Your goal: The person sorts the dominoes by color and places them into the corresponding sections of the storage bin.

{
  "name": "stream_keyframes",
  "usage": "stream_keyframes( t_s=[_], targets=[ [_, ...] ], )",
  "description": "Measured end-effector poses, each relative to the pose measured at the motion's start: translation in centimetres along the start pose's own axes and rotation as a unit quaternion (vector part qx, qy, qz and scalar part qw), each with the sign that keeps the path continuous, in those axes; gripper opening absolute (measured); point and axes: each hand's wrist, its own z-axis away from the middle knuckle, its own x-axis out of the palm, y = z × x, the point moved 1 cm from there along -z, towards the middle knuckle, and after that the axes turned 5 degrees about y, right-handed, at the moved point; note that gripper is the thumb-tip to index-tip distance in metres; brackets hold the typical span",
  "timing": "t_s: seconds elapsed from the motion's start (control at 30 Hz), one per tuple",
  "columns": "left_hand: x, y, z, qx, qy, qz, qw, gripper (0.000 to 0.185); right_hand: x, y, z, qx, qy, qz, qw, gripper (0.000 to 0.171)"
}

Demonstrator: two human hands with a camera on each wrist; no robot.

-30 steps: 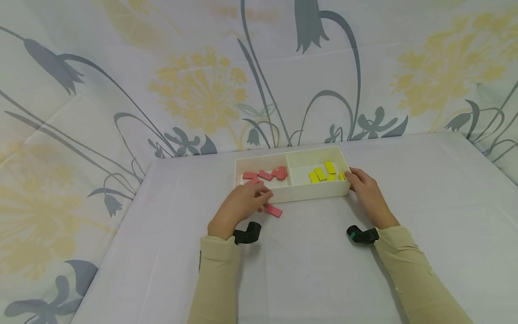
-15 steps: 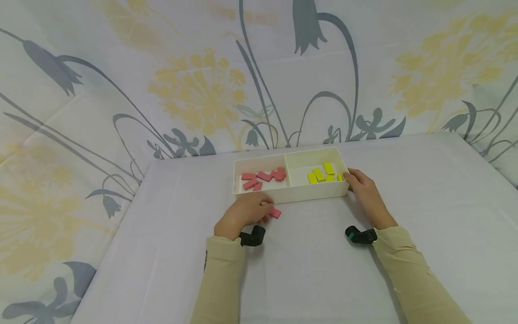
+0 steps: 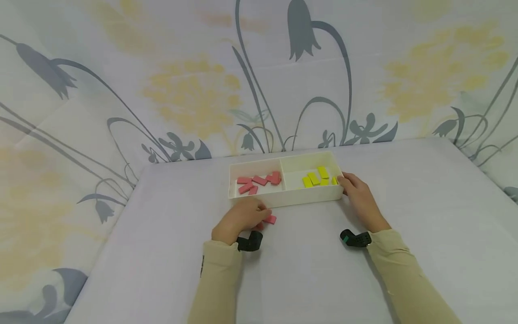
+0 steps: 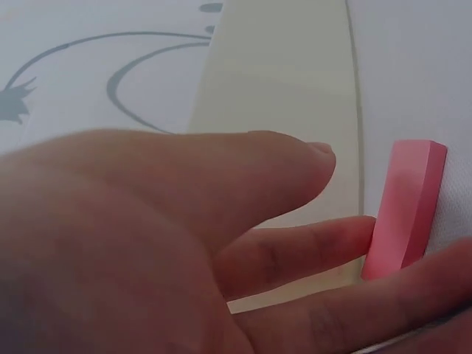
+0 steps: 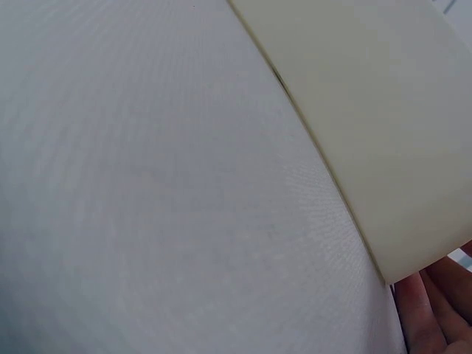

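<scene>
A white two-compartment box [image 3: 259, 200] stands on the table. Several pink blocks [image 3: 260, 180] lie in its left compartment and several yellow blocks [image 3: 313, 178] in its right one. One more pink block [image 4: 400, 206] lies on the cloth in front of the box. My left hand [image 3: 241, 217] is at this block; in the left wrist view its thumb is apart from the block, and a fingertip appears to touch its near side. My right hand [image 3: 362, 201] grips the box's right end, thumb at the rim; its fingers [image 5: 420, 317] show beside the box's corner.
A white cloth [image 3: 307, 265] covers the table. Behind and to the left hangs a floral curtain [image 3: 194, 99], close to the back of the box. A black wrist camera [image 3: 250, 241] sits on the left wrist, another black camera [image 3: 355, 238] on the right.
My left hand has come down from the box's front rim to the pink block on the cloth, uncovering pink blocks inside. The right hand stays on the box; the whole view has shifted slightly.
</scene>
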Motion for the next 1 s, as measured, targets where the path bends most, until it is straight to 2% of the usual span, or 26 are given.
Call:
stream_keyframes(
  t_s=[0.47,0.8,1.0],
  targets=[
    [0.12,0.11,-0.18,0.015,-0.003,-0.01,0.9998,0.024,-0.2,0.26,-0.11,-0.005,0.001,0.006,1.0,0.069],
    [0.37,0.39,-0.03,0.014,0.005,-0.064,0.9978,0.026,-0.16,0.28,-0.05,-0.003,-0.003,0.002,1.0,0.071],
    [0.42,0.39,-0.02,0.011,0.002,-0.043,0.999,0.023,-0.13,0.21,-0.08,-0.003,-0.002,0.001,1.0,0.069]
  ],
)
